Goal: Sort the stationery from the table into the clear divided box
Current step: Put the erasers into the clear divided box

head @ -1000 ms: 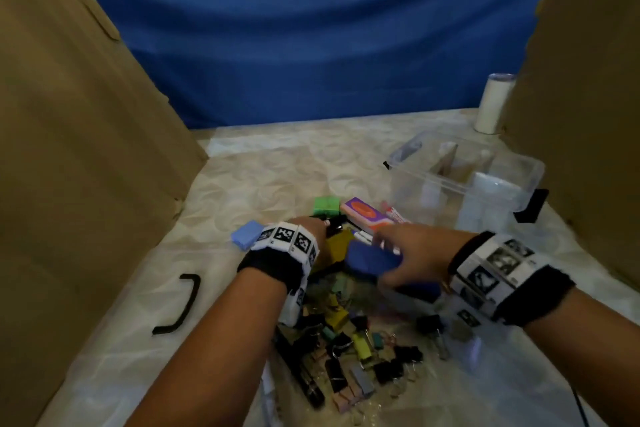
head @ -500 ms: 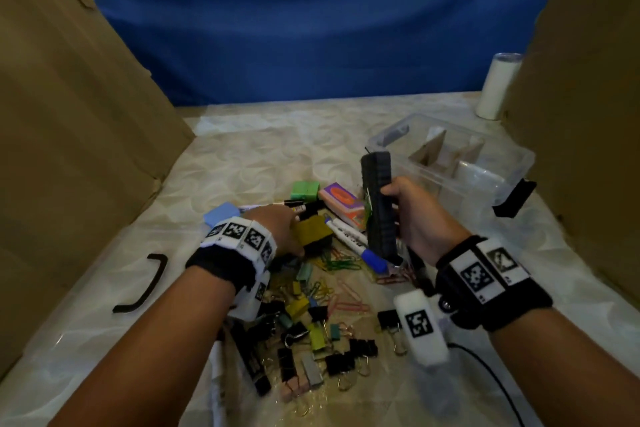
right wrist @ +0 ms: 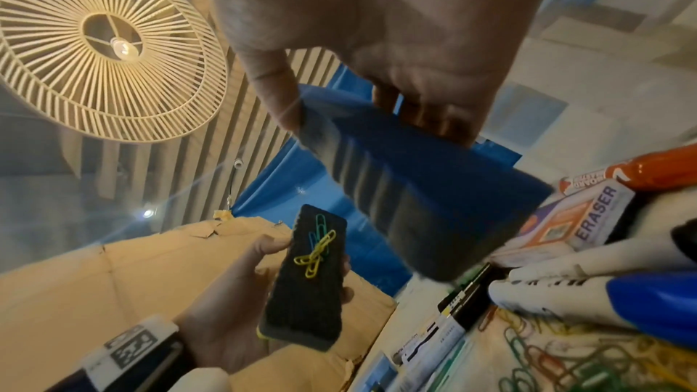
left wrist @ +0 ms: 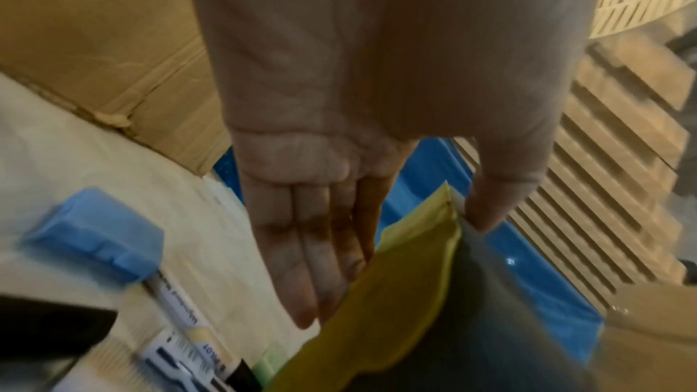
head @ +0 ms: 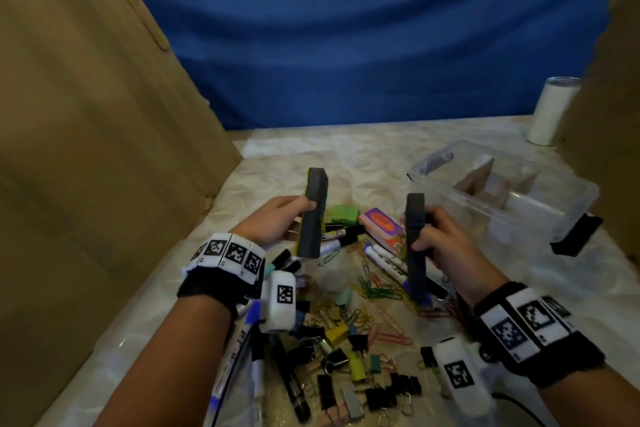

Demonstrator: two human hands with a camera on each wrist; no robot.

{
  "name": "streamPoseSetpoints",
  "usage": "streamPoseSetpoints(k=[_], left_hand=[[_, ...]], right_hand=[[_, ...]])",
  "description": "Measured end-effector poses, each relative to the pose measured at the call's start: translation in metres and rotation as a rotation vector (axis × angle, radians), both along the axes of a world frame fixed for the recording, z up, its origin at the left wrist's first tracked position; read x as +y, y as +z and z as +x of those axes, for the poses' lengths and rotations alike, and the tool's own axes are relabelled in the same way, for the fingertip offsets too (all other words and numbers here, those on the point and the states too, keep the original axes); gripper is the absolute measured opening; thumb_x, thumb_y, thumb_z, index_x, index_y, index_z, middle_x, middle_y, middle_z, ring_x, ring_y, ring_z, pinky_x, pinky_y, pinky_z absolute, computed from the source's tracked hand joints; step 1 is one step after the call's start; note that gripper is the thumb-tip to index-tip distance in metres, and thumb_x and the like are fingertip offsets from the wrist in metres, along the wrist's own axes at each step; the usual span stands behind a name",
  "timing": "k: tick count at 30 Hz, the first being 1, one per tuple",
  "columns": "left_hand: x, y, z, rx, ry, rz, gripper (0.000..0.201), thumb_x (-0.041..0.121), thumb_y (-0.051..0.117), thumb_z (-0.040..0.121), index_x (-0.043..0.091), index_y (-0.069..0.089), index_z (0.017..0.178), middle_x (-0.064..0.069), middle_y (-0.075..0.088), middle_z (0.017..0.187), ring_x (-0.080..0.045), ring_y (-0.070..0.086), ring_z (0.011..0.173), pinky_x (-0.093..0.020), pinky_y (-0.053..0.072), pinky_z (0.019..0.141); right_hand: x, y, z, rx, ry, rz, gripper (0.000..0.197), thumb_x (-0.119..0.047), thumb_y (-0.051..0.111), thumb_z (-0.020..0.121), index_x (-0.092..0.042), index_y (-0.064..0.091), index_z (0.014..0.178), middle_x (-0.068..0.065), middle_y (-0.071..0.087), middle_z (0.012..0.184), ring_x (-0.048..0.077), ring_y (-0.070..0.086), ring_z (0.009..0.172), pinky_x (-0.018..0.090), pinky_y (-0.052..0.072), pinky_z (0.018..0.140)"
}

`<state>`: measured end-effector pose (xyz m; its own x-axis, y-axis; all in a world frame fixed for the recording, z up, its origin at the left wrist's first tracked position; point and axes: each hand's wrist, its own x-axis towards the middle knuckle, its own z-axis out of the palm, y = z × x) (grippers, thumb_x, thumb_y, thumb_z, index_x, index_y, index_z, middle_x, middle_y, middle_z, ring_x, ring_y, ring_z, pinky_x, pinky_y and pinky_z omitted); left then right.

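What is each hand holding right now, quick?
Left hand: grips the yellow-backed eraser, with paper clips stuck to its dark felt.
Right hand: grips the blue-backed eraser, held upright.

Dim warm light, soft blur, warped edges

This looks like a makeshift recording corner set up inside a furnished room rather than a real office. A blue cloth backdrop (head: pixel 363 45) hangs behind the table (head: pixel 346 156), and tall cardboard panels (head: pixel 86 114) wall it in on both sides. Above, the right wrist view shows a woven cage lampshade (right wrist: pixel 102 49) with a lit bulb and a slatted wooden ceiling (left wrist: pixel 603 190), a homely or café-like finish.
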<state>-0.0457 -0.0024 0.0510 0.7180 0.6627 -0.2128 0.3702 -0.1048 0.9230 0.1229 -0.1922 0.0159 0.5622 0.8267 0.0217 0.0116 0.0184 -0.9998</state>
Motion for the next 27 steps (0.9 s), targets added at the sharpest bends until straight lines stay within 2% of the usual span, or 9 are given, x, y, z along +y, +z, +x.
streamPoseSetpoints(k=[2,4,7,9,12,16,18,23,27], left_hand=[[0.0,-0.003,0.0,-0.073,0.079,-0.121,0.02,0.024,0.041,0.097,0.015,0.058,0.092,-0.006,0.061,0.089,-0.016,0.058,0.074,-0.023,0.049,0.061],[-0.001,-0.006,-0.001,-0.147,0.112,-0.214,0.022,0.027,0.042,0.092,0.013,0.059,0.098,-0.008,0.061,0.097,-0.02,0.058,0.081,-0.029,0.049,0.07],[-0.003,-0.011,0.0,-0.228,0.113,-0.305,0.052,0.031,0.048,0.072,0.009,0.055,0.118,-0.011,0.059,0.111,-0.022,0.059,0.088,-0.032,0.049,0.075],[-0.004,-0.016,0.001,-0.261,0.098,-0.352,0.055,0.027,0.047,0.065,0.007,0.055,0.115,-0.013,0.057,0.109,-0.022,0.059,0.084,-0.032,0.05,0.073],[-0.005,-0.021,0.003,-0.28,0.077,-0.405,0.049,0.021,0.046,0.062,0.005,0.056,0.107,-0.01,0.061,0.092,-0.02,0.061,0.072,-0.029,0.052,0.065],[-0.012,-0.019,0.006,-0.318,0.047,-0.45,0.04,0.018,0.043,0.06,0.011,0.058,0.097,-0.007,0.058,0.085,-0.019,0.055,0.072,-0.029,0.049,0.065],[-0.012,-0.016,0.006,-0.333,0.038,-0.436,0.04,0.019,0.041,0.063,0.011,0.058,0.098,-0.008,0.058,0.089,-0.02,0.054,0.077,-0.031,0.046,0.068],[-0.004,-0.016,0.003,-0.355,0.068,-0.444,0.049,0.017,0.04,0.06,0.006,0.057,0.105,-0.016,0.056,0.108,-0.026,0.053,0.092,-0.036,0.046,0.076],[-0.008,-0.025,0.007,-0.321,0.055,-0.477,0.04,0.015,0.038,0.068,0.006,0.056,0.102,-0.013,0.058,0.098,-0.023,0.054,0.084,-0.031,0.046,0.069]], right_hand=[[-0.003,0.001,-0.002,-0.058,0.078,0.033,0.058,-0.03,0.06,0.046,-0.013,0.053,0.101,0.021,0.056,0.107,0.024,0.052,0.096,0.039,0.039,0.081],[-0.006,0.002,-0.006,-0.137,0.15,0.038,0.058,-0.032,0.059,0.05,-0.02,0.05,0.106,0.014,0.059,0.11,0.025,0.057,0.1,0.039,0.046,0.083],[-0.008,0.006,-0.017,-0.514,0.227,-0.044,0.058,-0.041,0.056,0.062,-0.033,0.037,0.116,0.004,0.056,0.112,0.024,0.058,0.098,0.039,0.051,0.082],[-0.005,0.012,-0.024,-0.735,0.228,-0.077,0.057,-0.043,0.054,0.064,-0.039,0.029,0.115,-0.003,0.051,0.105,0.021,0.056,0.09,0.039,0.05,0.075],[0.005,0.022,-0.031,-0.792,0.239,-0.006,0.058,-0.039,0.057,0.068,-0.035,0.031,0.12,-0.008,0.049,0.104,0.015,0.054,0.091,0.038,0.049,0.077],[0.018,0.029,-0.034,-1.023,0.297,-0.023,0.077,-0.044,0.059,0.07,-0.031,0.028,0.139,-0.008,0.047,0.132,0.012,0.05,0.113,0.034,0.045,0.094],[0.021,0.025,-0.039,-1.125,0.354,-0.087,0.083,-0.052,0.056,0.071,-0.029,0.024,0.144,-0.007,0.047,0.136,0.012,0.051,0.113,0.032,0.044,0.092],[0.007,0.006,-0.036,-1.237,0.382,-0.184,0.05,-0.048,0.061,0.074,-0.028,0.043,0.116,-0.005,0.054,0.1,0.012,0.054,0.084,0.036,0.05,0.073],[0.009,0.018,-0.033,-1.204,0.354,-0.144,0.051,-0.042,0.059,0.073,-0.024,0.041,0.117,-0.003,0.051,0.111,0.015,0.054,0.089,0.036,0.048,0.074]])
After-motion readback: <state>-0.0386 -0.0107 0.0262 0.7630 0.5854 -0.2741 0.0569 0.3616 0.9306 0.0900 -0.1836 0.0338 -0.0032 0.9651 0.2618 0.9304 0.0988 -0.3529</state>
